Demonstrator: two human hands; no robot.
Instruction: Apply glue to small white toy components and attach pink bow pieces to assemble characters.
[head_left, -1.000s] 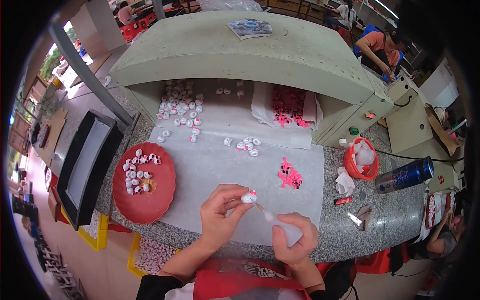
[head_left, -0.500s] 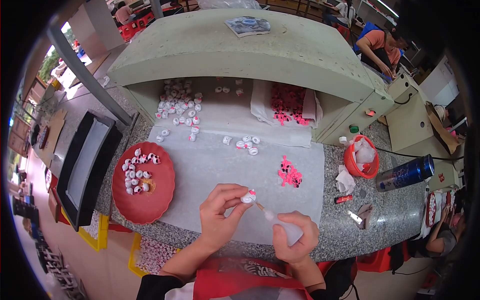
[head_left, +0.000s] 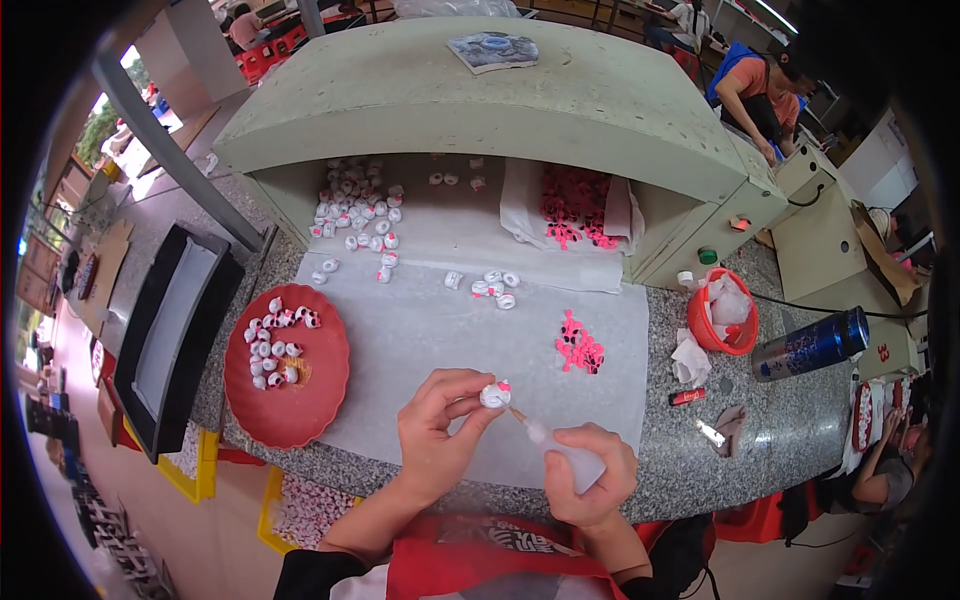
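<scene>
One white bottle (head_left: 587,464) is clamped in the right hand (head_left: 598,478) at the paper's (head_left: 440,320) near edge, while the left hand (head_left: 438,425), also over the paper, pinches a white bead (head_left: 494,395) with the bottle's thin tip (head_left: 518,415) at its lower side (touching or not, I cannot tell). Too hard a squeeze could smear the bead with whatever the bottle holds, and a slack pinch could drop it onto the paper, among pink pieces (head_left: 578,348) on its right or more beads (head_left: 496,288) toward its far edge.
</scene>
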